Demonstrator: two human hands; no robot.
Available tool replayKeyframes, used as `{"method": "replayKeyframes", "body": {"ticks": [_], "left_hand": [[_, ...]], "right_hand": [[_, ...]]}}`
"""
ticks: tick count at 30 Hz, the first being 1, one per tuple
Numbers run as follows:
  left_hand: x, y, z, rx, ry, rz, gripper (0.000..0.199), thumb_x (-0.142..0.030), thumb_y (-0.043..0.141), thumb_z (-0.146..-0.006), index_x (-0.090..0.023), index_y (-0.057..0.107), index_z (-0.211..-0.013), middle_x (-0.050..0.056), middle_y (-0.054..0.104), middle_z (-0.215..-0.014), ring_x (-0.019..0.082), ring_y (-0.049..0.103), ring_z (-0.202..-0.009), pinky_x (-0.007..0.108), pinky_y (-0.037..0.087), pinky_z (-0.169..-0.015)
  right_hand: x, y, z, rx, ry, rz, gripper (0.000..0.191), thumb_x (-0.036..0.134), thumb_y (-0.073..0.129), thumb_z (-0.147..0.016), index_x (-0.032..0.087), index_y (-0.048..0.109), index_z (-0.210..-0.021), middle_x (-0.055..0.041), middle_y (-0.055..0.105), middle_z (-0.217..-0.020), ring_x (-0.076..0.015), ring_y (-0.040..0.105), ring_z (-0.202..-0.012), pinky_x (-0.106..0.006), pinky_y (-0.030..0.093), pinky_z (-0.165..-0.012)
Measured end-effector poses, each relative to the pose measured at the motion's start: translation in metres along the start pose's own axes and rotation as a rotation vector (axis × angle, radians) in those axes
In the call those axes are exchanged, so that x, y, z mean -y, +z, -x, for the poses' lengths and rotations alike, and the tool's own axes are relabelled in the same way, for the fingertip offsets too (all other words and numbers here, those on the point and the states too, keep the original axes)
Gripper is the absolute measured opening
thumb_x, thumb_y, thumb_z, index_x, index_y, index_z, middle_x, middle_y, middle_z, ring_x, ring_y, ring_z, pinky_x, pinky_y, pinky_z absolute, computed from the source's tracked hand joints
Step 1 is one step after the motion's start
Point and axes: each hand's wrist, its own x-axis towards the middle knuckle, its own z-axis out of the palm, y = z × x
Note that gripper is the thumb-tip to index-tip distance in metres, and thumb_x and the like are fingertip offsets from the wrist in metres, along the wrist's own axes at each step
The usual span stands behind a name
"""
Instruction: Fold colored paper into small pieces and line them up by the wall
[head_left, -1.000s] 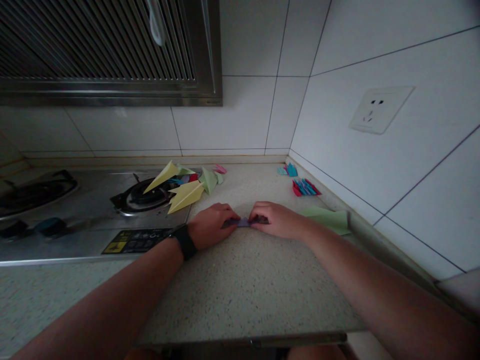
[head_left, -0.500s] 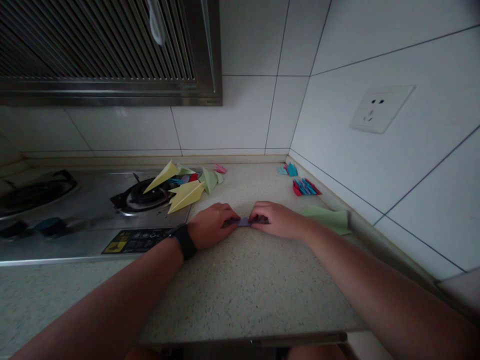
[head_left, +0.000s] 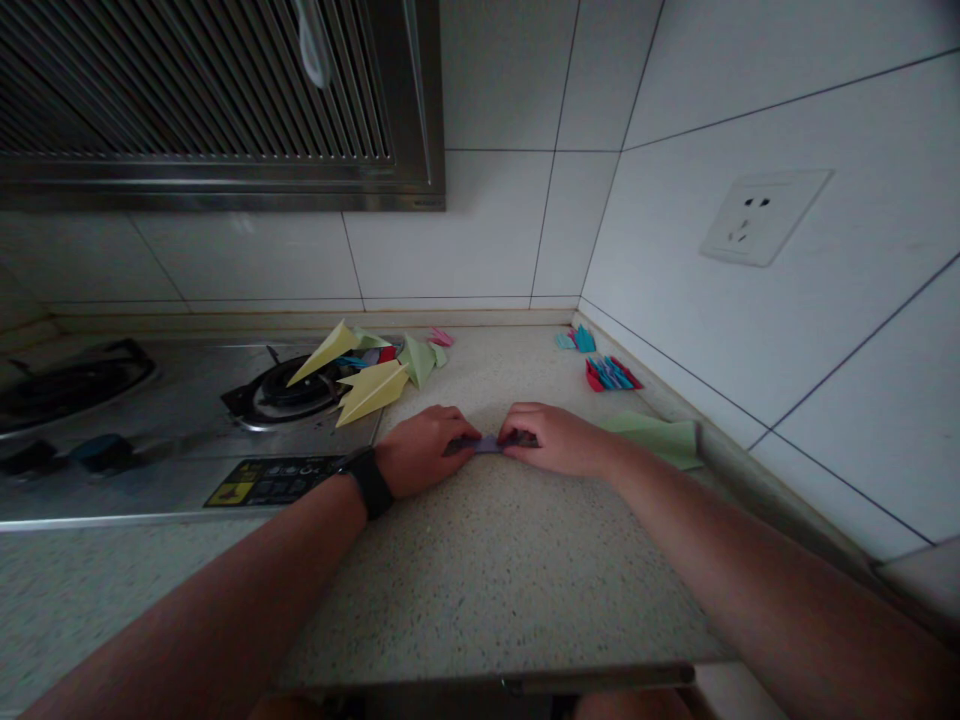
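Note:
A small strip of purple paper [head_left: 489,444] lies low over the speckled countertop [head_left: 480,570], stretched between my two hands. My left hand [head_left: 429,450], with a black watch on its wrist, pinches the strip's left end. At the right end, the fingers of my right hand [head_left: 551,438] are closed on the same paper. Most of the strip is hidden under my fingers, so its folds do not show. Beside my right forearm lies a pale green paper sheet [head_left: 656,440].
Folded yellow paper [head_left: 375,392] and green paper [head_left: 420,358] pieces rest by the gas burner [head_left: 281,395] on the left. A red folded paper holder [head_left: 613,374] with blue pieces sits near the right wall. A range hood [head_left: 225,185] hangs above the stove.

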Motion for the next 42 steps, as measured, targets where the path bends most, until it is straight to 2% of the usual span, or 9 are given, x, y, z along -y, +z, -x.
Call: {"method": "replayKeyframes", "body": {"ticks": [42], "left_hand": [[0.0005, -0.0007, 0.0008, 0.008, 0.001, 0.007, 0.027, -0.033, 0.051, -0.09, -0.023, 0.067, -0.109, 0.006, 0.064, -0.102, 0.02, 0.057, -0.097, 0.033, 0.045, -0.086]], "right_hand": [[-0.0011, 0.0009, 0.0029, 0.004, 0.029, -0.014, 0.015, 0.025, 0.063, -0.084, 0.02, 0.066, -0.097, -0.0044, 0.056, -0.097, -0.0141, 0.056, -0.082, -0.027, 0.045, -0.076]]}}
